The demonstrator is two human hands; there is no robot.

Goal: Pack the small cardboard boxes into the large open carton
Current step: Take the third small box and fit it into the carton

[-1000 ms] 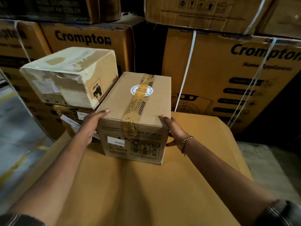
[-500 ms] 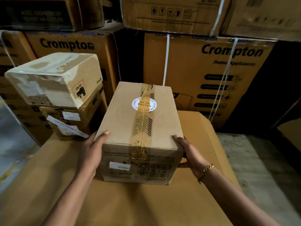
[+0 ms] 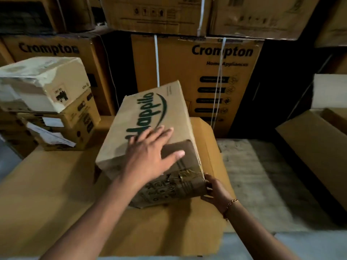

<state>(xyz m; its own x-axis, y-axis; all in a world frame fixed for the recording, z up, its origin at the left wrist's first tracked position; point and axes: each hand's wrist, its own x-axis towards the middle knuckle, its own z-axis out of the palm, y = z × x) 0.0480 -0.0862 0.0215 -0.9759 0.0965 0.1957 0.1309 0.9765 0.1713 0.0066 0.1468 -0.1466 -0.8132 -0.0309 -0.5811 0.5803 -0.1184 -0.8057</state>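
The box [image 3: 150,117] is no longer lying flat with its taped, stickered top up, as it was half a second ago. It is now leaning over, and a side printed "Happilo" in green is facing the camera. Its near end is showing handling marks and crumpled tape. It is sitting mid-frame on the cardboard sheet [image 3: 56,184], lower right corner down, and seems tilted.

The left hand [image 3: 148,152] has left the box's left side. It is now lying palm down on the printed face with its fingers spread wide and the thumb reaching over the near end. The right hand [image 3: 216,190], wearing a bracelet [image 3: 230,205], has dropped from the right side to the lower right corner. It is holding that corner with bent fingers and the thumb beneath.

The view has swung right. An open carton [image 3: 315,147] is now showing at the right edge, well apart from the box. The pale box [image 3: 37,81] is still topping the stack at the left, and the Crompton carton [image 3: 221,72] is standing behind.
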